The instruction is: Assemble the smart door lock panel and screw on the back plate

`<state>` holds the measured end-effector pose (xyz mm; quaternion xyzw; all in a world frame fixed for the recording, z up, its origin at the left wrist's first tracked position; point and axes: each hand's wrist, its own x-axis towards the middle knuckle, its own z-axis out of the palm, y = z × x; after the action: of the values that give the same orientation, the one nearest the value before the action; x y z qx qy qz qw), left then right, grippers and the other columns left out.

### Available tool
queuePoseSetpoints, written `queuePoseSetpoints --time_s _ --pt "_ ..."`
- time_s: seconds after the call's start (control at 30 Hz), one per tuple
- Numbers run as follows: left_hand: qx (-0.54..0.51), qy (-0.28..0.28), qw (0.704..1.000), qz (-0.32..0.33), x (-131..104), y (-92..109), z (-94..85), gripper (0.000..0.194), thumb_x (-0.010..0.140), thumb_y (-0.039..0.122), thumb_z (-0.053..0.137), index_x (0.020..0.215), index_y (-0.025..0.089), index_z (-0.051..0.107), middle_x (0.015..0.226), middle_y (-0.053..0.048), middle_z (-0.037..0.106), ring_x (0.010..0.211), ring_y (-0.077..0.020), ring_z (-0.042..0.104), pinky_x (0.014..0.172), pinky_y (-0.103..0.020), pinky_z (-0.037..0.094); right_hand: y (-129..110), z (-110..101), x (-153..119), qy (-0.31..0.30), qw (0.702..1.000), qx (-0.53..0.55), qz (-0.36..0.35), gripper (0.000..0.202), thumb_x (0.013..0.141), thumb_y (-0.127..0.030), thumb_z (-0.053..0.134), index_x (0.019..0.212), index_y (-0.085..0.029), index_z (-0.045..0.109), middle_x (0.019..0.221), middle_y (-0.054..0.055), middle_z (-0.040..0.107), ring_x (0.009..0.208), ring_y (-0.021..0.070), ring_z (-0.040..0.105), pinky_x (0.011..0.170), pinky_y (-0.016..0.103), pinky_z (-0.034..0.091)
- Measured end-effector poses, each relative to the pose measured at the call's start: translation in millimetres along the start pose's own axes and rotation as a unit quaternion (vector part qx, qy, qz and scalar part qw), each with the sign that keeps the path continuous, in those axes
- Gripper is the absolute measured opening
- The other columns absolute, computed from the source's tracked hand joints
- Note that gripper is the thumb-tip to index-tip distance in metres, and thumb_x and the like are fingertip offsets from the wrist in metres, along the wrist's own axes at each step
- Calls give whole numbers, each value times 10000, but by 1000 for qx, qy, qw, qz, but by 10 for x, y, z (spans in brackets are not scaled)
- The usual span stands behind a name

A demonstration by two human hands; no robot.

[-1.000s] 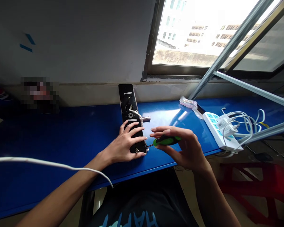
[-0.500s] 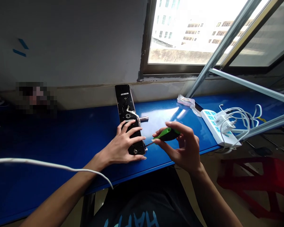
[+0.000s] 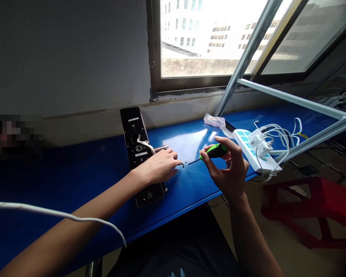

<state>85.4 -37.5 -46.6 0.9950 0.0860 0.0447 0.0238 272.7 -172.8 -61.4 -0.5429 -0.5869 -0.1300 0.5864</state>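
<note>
Half-curled left hand [image 3: 165, 165] hides part of a black panel [image 3: 134, 140], grip unclear beside tiny pieces [image 3: 183, 166]; right hand [image 3: 229, 169] pinches a screwdriver [image 3: 213, 151].

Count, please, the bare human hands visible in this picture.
2. The left hand is beside tiny dark pieces on the glossy blue table; the right hand holds a green-and-black screwdriver. The pixelated patch at far left may hide others.

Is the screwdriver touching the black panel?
Apart. The head view shows bare blue table between the tip of the screwdriver and the right edge of the panel.
</note>
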Motion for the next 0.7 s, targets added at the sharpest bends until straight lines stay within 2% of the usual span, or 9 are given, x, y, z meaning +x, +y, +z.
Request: queuePoseSetpoints --time_s 0.13,0.27,0.37,0.5,0.6,0.7 --pt "22 -8 1000 6 130 5 137 271 983 271 617 1215 224 748 1088 -111 714 1023 -290 649 912 -428 517 16 16 -2 3 1000 6 4 578 838 -142 793 1353 -286 576 1086 27 757 893 205 778 814 390 676" --pt "33 -22 999 14 151 -25 192 257 985 258 604 1179 233 771 1104 -119 702 1047 -300 639 949 -457 503 25 18 -28 -2 999 24 22 556 846 -139 786 1344 -270 578 1017 13 764 869 198 772 825 399 670" --pt "35 -18 999 15 145 -48 207 249 989 246 587 1142 231 784 1073 -116 696 1040 -299 638 963 -466 490 37 20 -58 -5 999 29 27 578 835 -128 793 1351 -272 576 1018 14 766 874 203 770 827 412 666" --pt "31 -17 999 14 124 -59 194 224 977 238 604 1109 221 784 1063 -116 694 1034 -300 634 905 -438 505 41 28 -69 -6 999 30 25 567 841 -132 784 1348 -279 577 1007 5 764 863 194 770 823 400 667" --pt "37 -16 999 11 113 -54 170 213 983 230 596 1062 205 792 1081 -123 698 1049 -299 631 943 -448 496 33 39 -61 -4 999 32 20 580 836 -109 785 1351 -279 579 1002 2 765 867 195 772 826 397 666" --pt "31 -12 999 8 116 -43 161 231 989 242 598 1125 207 782 1128 -133 692 1078 -306 628 953 -456 498 26 55 -60 -5 999 35 18 593 832 -98 788 1356 -278 577 1018 7 765 878 200 777 825 397 668"
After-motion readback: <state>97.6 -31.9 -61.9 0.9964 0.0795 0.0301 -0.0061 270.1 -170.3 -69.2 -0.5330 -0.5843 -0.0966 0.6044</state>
